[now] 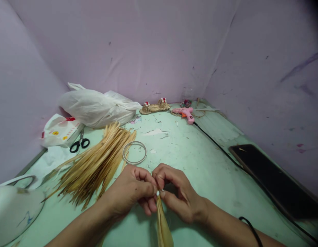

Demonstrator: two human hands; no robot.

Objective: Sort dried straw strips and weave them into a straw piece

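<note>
My left hand [138, 188] pinches the top of a folded, pale yellow-green dried leaf strip [162, 228], its fingers closed at a small white bit [158, 193]. Close beside it, my right hand [178, 193] is closed too, thumb and fingertips meeting at the same white bit. The strip hangs down toward the bottom edge of the view. Just beyond my left hand lies a silver ring [134, 152], and a spread bundle of dried leaf strips [94, 164] rests to its left.
Black-handled scissors [79, 145], a white box [62, 130] and a stuffed white bag [97, 106] stand back left. A woven piece [155, 108] and pink glue gun [186, 114] lie at the back; a dark phone [274, 181] lies right. A white bowl-like object [17, 212] is front left.
</note>
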